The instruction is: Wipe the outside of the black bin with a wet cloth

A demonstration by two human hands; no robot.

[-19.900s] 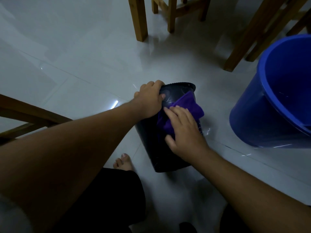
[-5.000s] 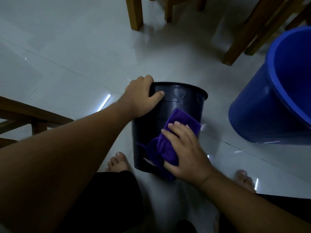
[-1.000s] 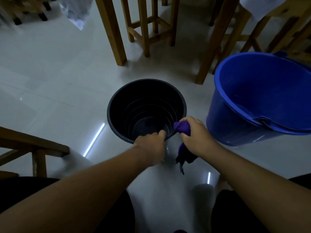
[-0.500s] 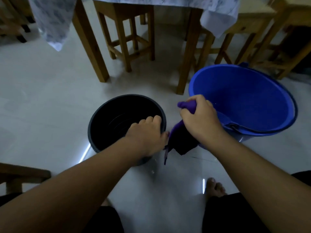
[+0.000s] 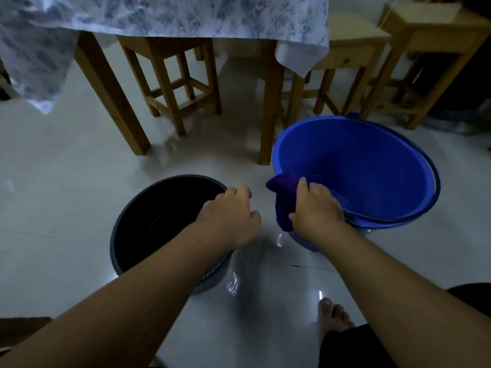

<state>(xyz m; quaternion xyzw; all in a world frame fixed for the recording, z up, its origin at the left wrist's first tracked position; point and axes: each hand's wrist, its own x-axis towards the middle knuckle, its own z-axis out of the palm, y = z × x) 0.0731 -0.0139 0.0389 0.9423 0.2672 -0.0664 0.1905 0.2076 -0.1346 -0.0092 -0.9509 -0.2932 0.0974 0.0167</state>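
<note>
The black bin (image 5: 138, 221) stands upright on the tiled floor at centre left, its open top facing me. My left hand (image 5: 229, 215) rests on the bin's right rim with fingers curled over the edge. My right hand (image 5: 316, 209) grips the purple cloth (image 5: 283, 200) and holds it over the near left rim of the blue bucket (image 5: 372, 166). The cloth drapes across that rim, partly hidden by my fingers.
A wooden table (image 5: 111, 86) with a patterned tablecloth (image 5: 164, 14) stands behind the bin, with wooden stools (image 5: 172, 75) under and beside it. My bare right foot (image 5: 332, 317) is on the wet, shiny floor near the bottom. A wooden chair part sits at the lower left edge.
My right hand has carried the cloth up and right from beside the bin to the blue bucket's rim. The view has tilted up, showing the table. My left hand stays on the bin's rim.
</note>
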